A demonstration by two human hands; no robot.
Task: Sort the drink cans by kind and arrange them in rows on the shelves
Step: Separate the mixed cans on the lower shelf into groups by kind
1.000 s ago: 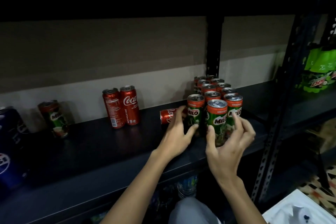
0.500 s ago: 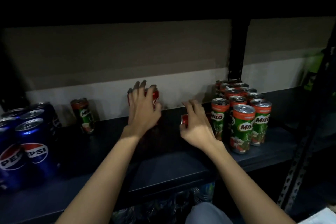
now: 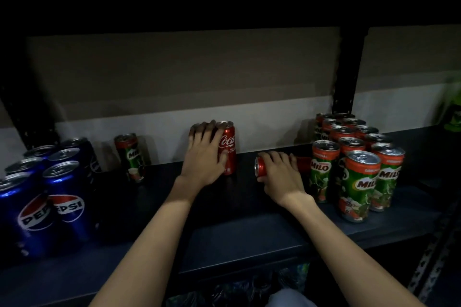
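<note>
Red Coca-Cola cans [image 3: 227,147] stand gripped by the left hand [image 3: 203,157]; the right hand [image 3: 280,173] clasps a toppled can [image 3: 260,166].

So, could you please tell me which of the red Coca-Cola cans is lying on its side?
The one under the right hand, its silver top facing left. The other Coca-Cola cans stand upright at the left hand.

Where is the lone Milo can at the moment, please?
In the head view, the lone Milo can stands left of centre, between the Pepsi cans and the left hand.
</note>
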